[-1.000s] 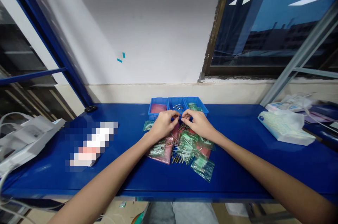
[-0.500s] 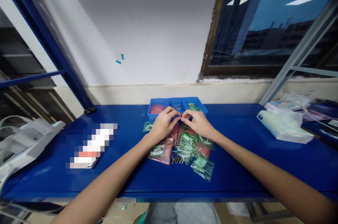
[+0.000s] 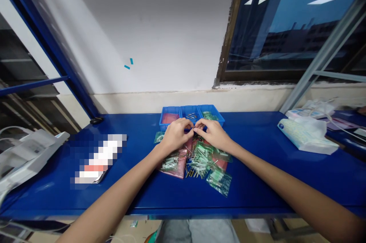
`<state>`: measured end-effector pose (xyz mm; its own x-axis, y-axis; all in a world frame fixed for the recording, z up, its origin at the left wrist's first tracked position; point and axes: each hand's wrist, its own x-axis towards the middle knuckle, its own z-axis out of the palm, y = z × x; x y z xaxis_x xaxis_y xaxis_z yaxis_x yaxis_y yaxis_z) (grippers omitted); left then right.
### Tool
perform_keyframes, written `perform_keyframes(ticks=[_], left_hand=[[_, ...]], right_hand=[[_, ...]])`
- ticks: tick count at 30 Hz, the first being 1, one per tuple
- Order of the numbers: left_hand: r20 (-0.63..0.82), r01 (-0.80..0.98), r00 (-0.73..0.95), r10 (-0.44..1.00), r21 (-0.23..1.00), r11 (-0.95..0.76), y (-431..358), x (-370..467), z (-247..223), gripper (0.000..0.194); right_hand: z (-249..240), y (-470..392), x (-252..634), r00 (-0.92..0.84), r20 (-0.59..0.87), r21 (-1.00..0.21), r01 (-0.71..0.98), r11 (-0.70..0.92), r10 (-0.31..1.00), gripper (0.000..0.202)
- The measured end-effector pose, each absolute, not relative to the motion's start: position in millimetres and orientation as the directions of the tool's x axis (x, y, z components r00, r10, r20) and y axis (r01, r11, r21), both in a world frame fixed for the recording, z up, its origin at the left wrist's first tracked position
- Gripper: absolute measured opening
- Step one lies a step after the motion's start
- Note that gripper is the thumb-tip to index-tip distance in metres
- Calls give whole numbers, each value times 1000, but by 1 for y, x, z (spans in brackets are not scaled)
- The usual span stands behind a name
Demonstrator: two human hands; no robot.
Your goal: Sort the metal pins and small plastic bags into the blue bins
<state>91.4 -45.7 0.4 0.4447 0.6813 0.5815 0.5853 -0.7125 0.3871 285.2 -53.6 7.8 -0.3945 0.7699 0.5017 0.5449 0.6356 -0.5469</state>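
My left hand point(image 3: 177, 134) and my right hand point(image 3: 212, 133) meet fingertip to fingertip above a pile of small parts. Both are pinched closed; whatever lies between the fingertips is too small to make out. Below them are green clear bags point(image 3: 202, 157) with pale pieces inside, pink bags point(image 3: 177, 171) and loose thin metal pins point(image 3: 191, 171). One green bag point(image 3: 219, 182) lies nearest the front edge. Just behind my hands stand three joined blue bins point(image 3: 190, 113), holding pink bags at left, metal pins in the middle and green bags at right.
On the blue table point(image 3: 254, 189), a tissue pack point(image 3: 307, 136) lies at the right and a blurred-out flat object point(image 3: 100, 161) at the left. White devices with cables point(image 3: 31, 151) stand far left. A wall point(image 3: 171, 44) rises behind.
My hands have shifted very slightly, with the fingertips still together. The bags and bins have stayed in place.
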Motion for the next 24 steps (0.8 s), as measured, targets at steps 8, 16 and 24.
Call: perform_keyframes(ticks=[8, 16, 24], left_hand=[[493, 364, 299, 817, 732, -575, -41, 94, 1, 12], [468, 316, 295, 833, 775, -547, -38, 95, -2, 16], [564, 409, 309, 766, 648, -643, -41, 95, -4, 18]], right_hand=[[8, -53, 286, -422, 393, -606, 550, 575, 817, 10], [9, -53, 284, -400, 369, -696, 479, 535, 839, 9], [5, -52, 284, -371, 399, -677, 498, 542, 839, 11]])
